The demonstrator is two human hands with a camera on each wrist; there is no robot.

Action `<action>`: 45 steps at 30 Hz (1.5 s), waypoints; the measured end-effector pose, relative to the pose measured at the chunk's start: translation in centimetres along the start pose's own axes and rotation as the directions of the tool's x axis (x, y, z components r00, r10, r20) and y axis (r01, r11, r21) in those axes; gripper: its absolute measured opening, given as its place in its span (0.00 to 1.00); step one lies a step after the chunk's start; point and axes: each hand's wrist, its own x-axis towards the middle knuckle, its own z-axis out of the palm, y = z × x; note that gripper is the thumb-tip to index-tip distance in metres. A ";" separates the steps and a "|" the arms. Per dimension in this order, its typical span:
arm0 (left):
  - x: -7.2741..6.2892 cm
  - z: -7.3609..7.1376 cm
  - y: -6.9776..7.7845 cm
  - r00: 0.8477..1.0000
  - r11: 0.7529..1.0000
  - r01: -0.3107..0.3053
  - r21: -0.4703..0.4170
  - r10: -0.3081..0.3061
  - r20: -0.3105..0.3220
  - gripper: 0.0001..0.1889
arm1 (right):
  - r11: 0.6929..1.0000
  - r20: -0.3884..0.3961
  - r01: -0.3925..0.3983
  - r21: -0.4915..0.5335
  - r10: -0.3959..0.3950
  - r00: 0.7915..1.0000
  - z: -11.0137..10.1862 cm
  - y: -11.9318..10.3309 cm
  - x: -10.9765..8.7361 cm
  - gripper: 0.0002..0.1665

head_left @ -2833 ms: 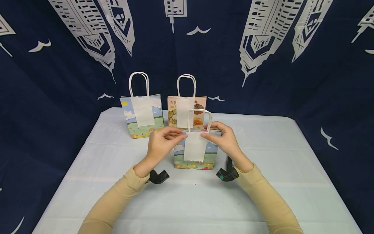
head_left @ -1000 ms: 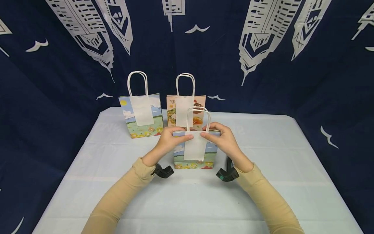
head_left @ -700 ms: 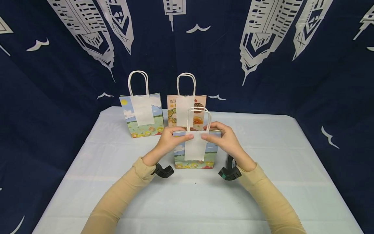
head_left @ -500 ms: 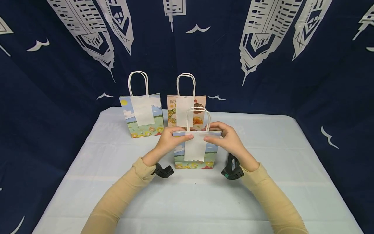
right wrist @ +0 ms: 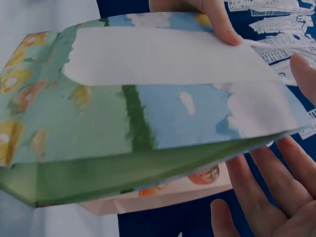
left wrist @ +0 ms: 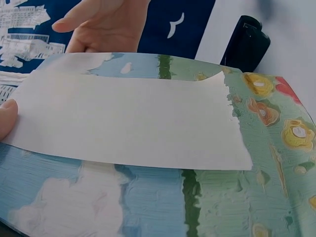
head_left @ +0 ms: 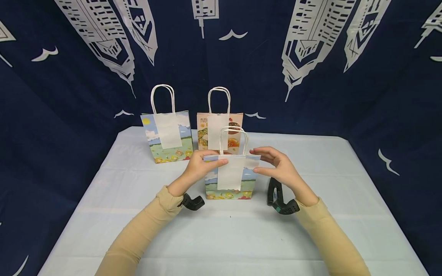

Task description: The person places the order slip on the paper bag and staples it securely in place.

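Observation:
A small paper gift bag (head_left: 230, 175) with a meadow-and-sky print, a white paper strip and white handles stands upright in the middle of the table. My left hand (head_left: 199, 164) pinches its top edge, thumb on the front over the strip and fingers behind. The right hand (head_left: 280, 168) is at the bag's right upper corner, its fingers spread loosely around the side edge. In the right wrist view, the fingers (right wrist: 269, 190) lie behind the bag (right wrist: 173, 113), whose green side fold shows. The left wrist view shows the strip (left wrist: 128, 121) with a ragged lower end.
A matching meadow bag (head_left: 172, 151) stands at the back left, and a peach food-print bag (head_left: 203, 132) directly behind the front one. A dark blue patterned cloth (head_left: 255, 69) hangs behind the white table (head_left: 310, 230). A black wrist device (head_left: 279, 199) hangs under each wrist.
My left hand has slid inward along the top edge, its thumb now over the strip. The right hand has let go of the top edge and moved right, toward the side. The bags stay put.

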 end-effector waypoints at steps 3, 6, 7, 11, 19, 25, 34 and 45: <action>0.0 -0.1 -0.1 1.000 1.000 0.004 0.004 -0.004 0.001 0.14 | 1.000 0.001 -0.012 0.000 0.012 1.000 -0.4 0.6 -0.6 0.32; 0.0 -0.1 -0.2 1.000 1.000 0.000 0.000 0.000 0.005 0.14 | 1.000 -0.003 -0.023 -0.002 0.023 1.000 -0.7 1.0 -1.1 0.32; -0.1 -0.1 -0.2 1.000 1.000 -0.004 -0.001 0.004 0.005 0.14 | 1.000 -0.006 -0.022 -0.001 0.022 1.000 -0.8 1.2 -1.3 0.32; -0.1 -0.2 -0.1 1.000 1.000 -0.010 -0.004 0.010 0.003 0.14 | 1.000 -0.012 -0.010 0.004 0.010 1.000 -1.0 2.1 -2.1 0.32; -0.1 -0.1 -0.1 1.000 1.000 -0.015 -0.008 0.015 0.006 0.14 | 0.999 -0.044 -0.016 0.036 0.017 0.999 -1.9 4.2 -3.7 0.31; 0.0 -0.1 -0.1 1.000 1.000 -0.023 -0.017 0.023 0.006 0.14 | 0.998 -0.068 -0.031 0.047 0.034 0.997 -2.5 5.5 -4.7 0.31; 0.0 0.0 -0.1 1.000 0.999 -0.026 -0.019 0.027 0.007 0.14 | 0.995 -0.126 -0.089 0.047 0.095 0.987 -3.0 6.7 -5.9 0.30; 0.0 0.0 -0.1 0.999 0.999 -0.035 -0.030 0.035 0.015 0.14 | 0.985 -0.172 -0.166 0.045 0.172 0.970 -3.4 8.2 -6.9 0.31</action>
